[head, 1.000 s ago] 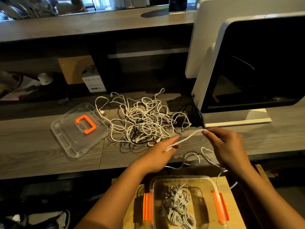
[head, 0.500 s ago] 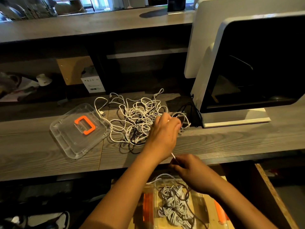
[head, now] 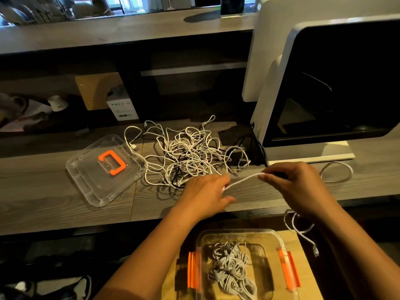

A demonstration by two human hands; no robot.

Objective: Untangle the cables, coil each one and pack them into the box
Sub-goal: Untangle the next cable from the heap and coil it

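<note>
- A white cable (head: 242,180) is held taut between the left hand (head: 206,191) and right hand (head: 296,182).
- Coiled cables (head: 230,271) are seen in the clear box (head: 279,239).

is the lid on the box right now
No, the lid lies on the table beside the tangled cables, and the box stands open.

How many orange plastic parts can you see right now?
3: the handle on the clear lid lying on the counter, the left latch and the right latch on the box. None seems hidden.

box (head: 240,232) cropped below, monitor (head: 346,83) cropped right
</note>
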